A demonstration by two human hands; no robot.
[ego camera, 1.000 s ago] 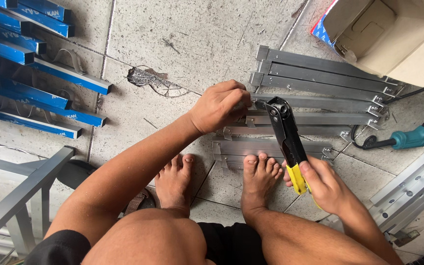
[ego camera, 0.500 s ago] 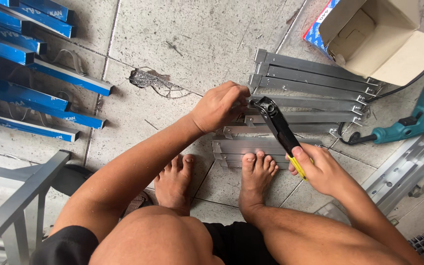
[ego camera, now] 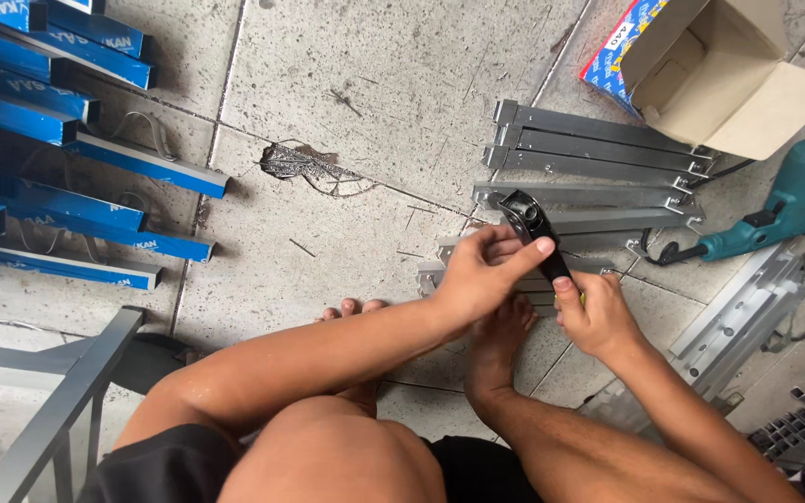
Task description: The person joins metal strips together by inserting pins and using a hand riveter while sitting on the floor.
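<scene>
- Left hand (ego camera: 477, 275): fingers curled around head of black riveter tool (ego camera: 533, 233) (thumb stretched along its side).
- Right hand (ego camera: 593, 317): fingers closed on the tool's lower handle.
- Grey metal brackets (ego camera: 598, 154) lie just beyond the fingertips.

Your left hand (ego camera: 477, 279) and right hand (ego camera: 593, 317) are bare, with no gloves, rings or watch. Behind each hand, your forearms are bare too, with no sleeves showing. Your feet (ego camera: 500, 340), just below the hands, have no shoes. Nearest the camera, dark black shorts (ego camera: 477, 470) cover your upper legs.
</scene>
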